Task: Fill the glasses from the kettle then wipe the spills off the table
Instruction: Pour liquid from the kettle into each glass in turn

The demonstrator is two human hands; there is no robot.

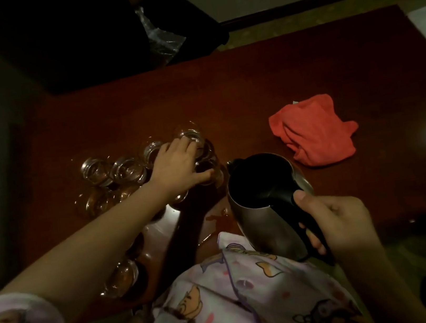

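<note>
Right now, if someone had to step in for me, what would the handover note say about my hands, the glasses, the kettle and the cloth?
Left hand: reaching over the cluster of glasses, fingers on the glass nearest the kettle.
Right hand: grips the black handle of the kettle, held upright near the table's near edge, not pouring.
Red cloth: lies bunched on the table to the right, untouched.
Done: several glasses look to hold liquid; the dim light hides how many.
Left: finish filling, then wipe the spill by the kettle.
</note>
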